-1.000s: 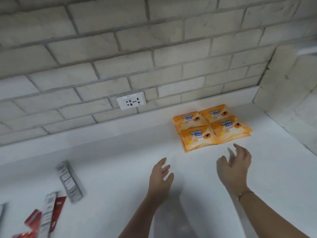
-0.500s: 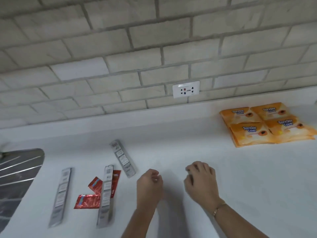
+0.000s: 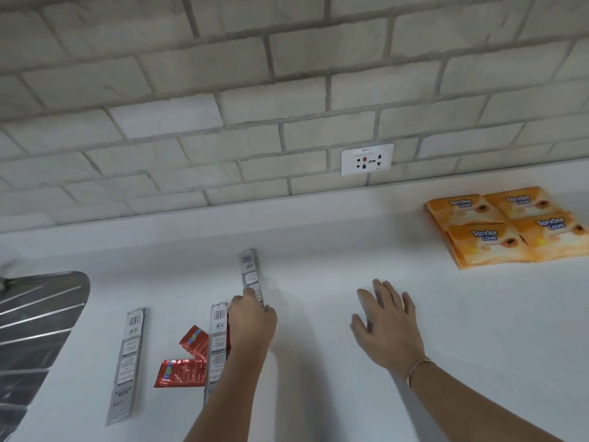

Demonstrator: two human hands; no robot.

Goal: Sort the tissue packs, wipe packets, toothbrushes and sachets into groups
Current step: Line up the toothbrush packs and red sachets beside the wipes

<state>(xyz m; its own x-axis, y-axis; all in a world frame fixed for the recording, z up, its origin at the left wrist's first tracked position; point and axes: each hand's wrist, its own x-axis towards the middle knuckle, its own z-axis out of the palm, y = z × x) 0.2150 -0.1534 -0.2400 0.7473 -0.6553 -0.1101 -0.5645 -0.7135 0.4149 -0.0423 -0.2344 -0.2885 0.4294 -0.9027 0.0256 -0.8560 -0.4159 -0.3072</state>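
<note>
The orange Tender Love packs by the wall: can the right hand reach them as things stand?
Probably yes. The right hand is open and holds nothing, and only bare white countertop lies between it and the orange Tender Love packs farther right.

Bare counter mid-scene open, between toothbrush packs left and orange tissue packs far right. Red sachets clutter near left. Brick wall closes far side.

Our left hand reaches forward, fingers curled on the near end of a toothbrush pack; our right hand is spread, palm down.
</note>
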